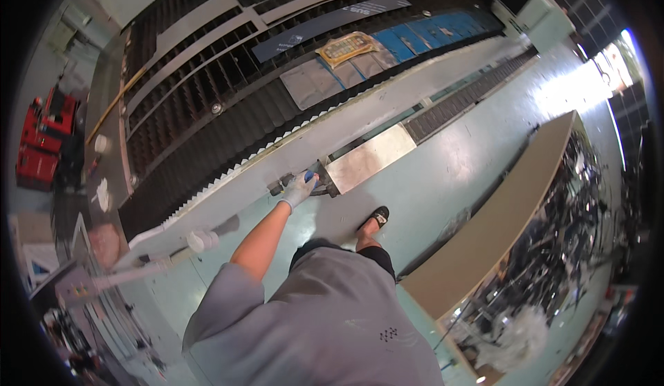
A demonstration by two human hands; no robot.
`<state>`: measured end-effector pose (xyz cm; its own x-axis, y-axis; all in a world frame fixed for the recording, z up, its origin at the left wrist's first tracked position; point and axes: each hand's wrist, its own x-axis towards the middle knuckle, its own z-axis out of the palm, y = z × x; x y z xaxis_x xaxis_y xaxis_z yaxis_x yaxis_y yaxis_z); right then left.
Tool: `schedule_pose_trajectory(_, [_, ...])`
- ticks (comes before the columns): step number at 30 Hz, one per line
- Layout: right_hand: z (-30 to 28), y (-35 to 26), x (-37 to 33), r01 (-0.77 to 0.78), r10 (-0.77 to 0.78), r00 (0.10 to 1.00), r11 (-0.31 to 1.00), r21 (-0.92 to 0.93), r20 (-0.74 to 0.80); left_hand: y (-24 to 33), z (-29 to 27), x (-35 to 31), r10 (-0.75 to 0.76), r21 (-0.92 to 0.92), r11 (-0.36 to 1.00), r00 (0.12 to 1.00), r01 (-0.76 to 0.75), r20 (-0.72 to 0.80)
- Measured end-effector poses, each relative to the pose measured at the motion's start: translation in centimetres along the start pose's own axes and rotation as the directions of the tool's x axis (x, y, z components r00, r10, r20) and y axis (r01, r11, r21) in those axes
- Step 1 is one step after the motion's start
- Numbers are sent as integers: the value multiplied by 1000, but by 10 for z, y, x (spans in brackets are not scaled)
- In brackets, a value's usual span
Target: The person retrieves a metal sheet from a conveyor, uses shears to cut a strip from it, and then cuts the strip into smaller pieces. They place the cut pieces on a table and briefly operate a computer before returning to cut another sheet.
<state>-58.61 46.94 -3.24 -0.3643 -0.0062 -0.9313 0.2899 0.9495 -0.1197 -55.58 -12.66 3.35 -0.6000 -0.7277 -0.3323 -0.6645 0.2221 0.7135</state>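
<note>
Pale metal box (370, 159) sits just right of and beyond the left hand (299, 189)'s fingers; long axis slants away up-right, parallel to the machine's pale side wall (277, 152). Left hand, gloved, is nearer; right hand isn't in view. Fingers look curled by the box's dark near end (328, 180), a blue item (309, 176) at them; can't tell if they're clamped. Black ribbed track (470, 97) continues past the box. Side wall limits access beyond the fingers. Foot (372, 228) right and nearer the body; tan-sided scrap bin (494, 223) farther right.
</note>
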Motion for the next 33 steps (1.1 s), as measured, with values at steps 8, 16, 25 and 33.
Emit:
schedule_pose_trajectory(8, [-299,-152,61,-160,175,984,939,306,-21,92,-5,26,-187,-70,982,929,174,-319])
schedule_pose_trajectory(16, [-446,-398,56,309,-215,897,930,199,-386,174,-187,250,152,72,986,627,-151,-764])
schedule_pose_trajectory(25, [-447,-544,-26,417,-393,907,889,188,-152,164,-322,464,-127,446,774,800,450,-586])
schedule_pose_trajectory(33, [-433,-716,-42,714,-716,668,694,95,202,116,-345,475,256,664,722,816,195,-518])
